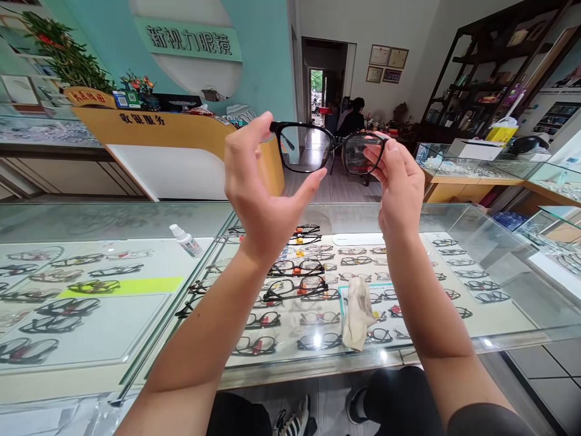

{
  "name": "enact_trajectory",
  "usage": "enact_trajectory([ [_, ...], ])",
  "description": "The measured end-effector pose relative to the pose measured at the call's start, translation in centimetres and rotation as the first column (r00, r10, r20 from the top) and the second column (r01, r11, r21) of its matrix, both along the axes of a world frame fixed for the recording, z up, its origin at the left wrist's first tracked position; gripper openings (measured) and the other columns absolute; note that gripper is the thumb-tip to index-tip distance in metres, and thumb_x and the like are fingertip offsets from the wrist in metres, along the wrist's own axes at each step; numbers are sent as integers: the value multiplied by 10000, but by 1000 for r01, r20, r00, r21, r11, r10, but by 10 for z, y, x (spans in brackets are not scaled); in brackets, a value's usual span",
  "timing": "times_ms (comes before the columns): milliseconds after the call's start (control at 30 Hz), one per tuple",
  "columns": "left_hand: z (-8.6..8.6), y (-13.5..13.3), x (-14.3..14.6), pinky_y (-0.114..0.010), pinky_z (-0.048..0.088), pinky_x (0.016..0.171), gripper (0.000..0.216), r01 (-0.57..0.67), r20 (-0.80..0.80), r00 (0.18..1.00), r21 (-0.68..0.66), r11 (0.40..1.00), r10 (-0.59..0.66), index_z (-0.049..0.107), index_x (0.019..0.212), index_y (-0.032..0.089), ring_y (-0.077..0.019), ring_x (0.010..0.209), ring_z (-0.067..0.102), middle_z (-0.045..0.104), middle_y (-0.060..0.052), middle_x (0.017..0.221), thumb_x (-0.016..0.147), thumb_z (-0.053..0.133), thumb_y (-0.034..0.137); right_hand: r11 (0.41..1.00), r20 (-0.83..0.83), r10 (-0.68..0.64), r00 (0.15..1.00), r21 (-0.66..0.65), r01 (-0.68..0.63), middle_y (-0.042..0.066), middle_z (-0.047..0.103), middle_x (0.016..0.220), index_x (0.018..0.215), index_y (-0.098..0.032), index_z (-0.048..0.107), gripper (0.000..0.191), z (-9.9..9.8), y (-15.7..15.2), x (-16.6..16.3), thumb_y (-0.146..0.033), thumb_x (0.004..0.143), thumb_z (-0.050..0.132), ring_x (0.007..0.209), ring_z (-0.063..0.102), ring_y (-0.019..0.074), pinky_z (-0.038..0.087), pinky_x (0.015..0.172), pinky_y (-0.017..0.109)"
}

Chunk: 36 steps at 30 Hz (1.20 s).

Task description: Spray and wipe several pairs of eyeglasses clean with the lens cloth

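I hold a pair of black-framed glasses (318, 148) up at eye level above a glass display counter (472, 224). My left hand (261, 181) pinches the left end of the frame between thumb and fingers. At the right end, my right hand (399, 181) grips the frame with its fingertips. Both lenses face me, and the shop behind shows through them.
A crumpled beige cloth (358, 312) and a small white spray bottle (186, 240) lie on the counter glass. Rows of glasses (295, 287) fill the case below. A yellow reception desk (181, 130) stands behind, and a seated person (351, 118) is by the doorway. Dark shelving (490, 66) rises at right.
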<state>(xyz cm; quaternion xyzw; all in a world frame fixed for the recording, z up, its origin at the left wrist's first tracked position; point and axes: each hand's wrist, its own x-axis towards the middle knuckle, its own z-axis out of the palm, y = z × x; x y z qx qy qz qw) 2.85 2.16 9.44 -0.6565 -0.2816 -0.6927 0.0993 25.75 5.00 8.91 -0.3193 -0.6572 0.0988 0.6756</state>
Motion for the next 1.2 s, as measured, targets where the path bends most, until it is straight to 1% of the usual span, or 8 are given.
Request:
enact_trajectory([
  [233, -1, 33, -8, -535, 632, 1033, 895, 238, 9, 971, -107, 965, -238, 497, 1502, 441, -342, 1374, 657, 624, -54, 1523, 762, 924, 706, 999, 3, 25, 1000, 42, -25, 91, 757, 1280, 1401, -314, 657, 491, 15, -31, -15, -601, 1145, 351, 1267, 745, 270, 626, 1054, 488],
  [333, -4, 40, -8, -512, 648, 998, 864, 272, 9, 962, -132, 953, -274, 504, 1491, 424, -341, 1360, 672, 633, -81, 1496, 785, 879, 751, 997, -63, 69, 996, 31, -67, 83, 770, 1287, 1291, -289, 691, 426, 18, -38, -18, -568, 1142, 406, 1231, 770, 264, 628, 1057, 476],
  [400, -4, 41, -7, -503, 650, 993, 836, 280, 4, 959, -132, 951, -282, 501, 1488, 414, -340, 1357, 680, 632, -95, 1489, 812, 848, 763, 996, -59, 79, 995, 38, -77, 82, 768, 1332, 1317, -293, 689, 455, 18, -39, -18, -583, 1143, 383, 1275, 762, 269, 626, 1078, 477],
  [600, -6, 41, -4, -503, 640, 1014, 879, 255, -27, 965, -133, 958, -261, 467, 1529, 398, -360, 1402, 652, 606, -121, 1517, 822, 825, 778, 992, 26, 94, 995, 76, -96, 87, 737, 1434, 1446, -320, 644, 570, 13, -32, -15, -634, 1142, 279, 1368, 721, 294, 610, 1135, 519],
  [733, -7, 42, -6, -499, 640, 1007, 883, 239, -34, 969, -121, 963, -245, 463, 1543, 429, -360, 1402, 646, 581, -108, 1557, 815, 839, 759, 989, -4, 138, 990, 51, -138, 66, 739, 1431, 1423, -329, 658, 485, 16, -36, -10, -576, 1142, 349, 1344, 730, 289, 591, 1157, 536],
  [833, -5, 36, -7, -510, 625, 1033, 905, 190, -42, 980, -106, 976, -195, 468, 1556, 430, -366, 1402, 641, 561, -102, 1579, 803, 852, 751, 997, 21, 54, 998, 59, -55, 49, 729, 1440, 1428, -346, 661, 421, 24, -48, -6, -511, 1133, 411, 1409, 678, 299, 548, 1191, 563],
  [1000, 3, 12, -5, -557, 567, 1134, 915, 105, -149, 983, -51, 993, -112, 559, 1507, 365, -402, 1463, 576, 597, -118, 1518, 743, 921, 713, 995, 211, -61, 976, 86, 43, 59, 783, 1306, 1149, -325, 797, 224, 35, -65, -4, -468, 1043, 662, 1349, 674, 309, 481, 1232, 577],
  [1200, 15, -19, -3, -580, 536, 1186, 831, 49, -271, 961, -56, 997, -63, 617, 1440, 335, -397, 1442, 578, 651, -115, 1478, 750, 931, 676, 996, 363, -44, 931, 86, 14, 51, 826, 1206, 972, -298, 794, 195, 41, -76, 1, -449, 1039, 691, 1212, 718, 288, 501, 1153, 537],
])
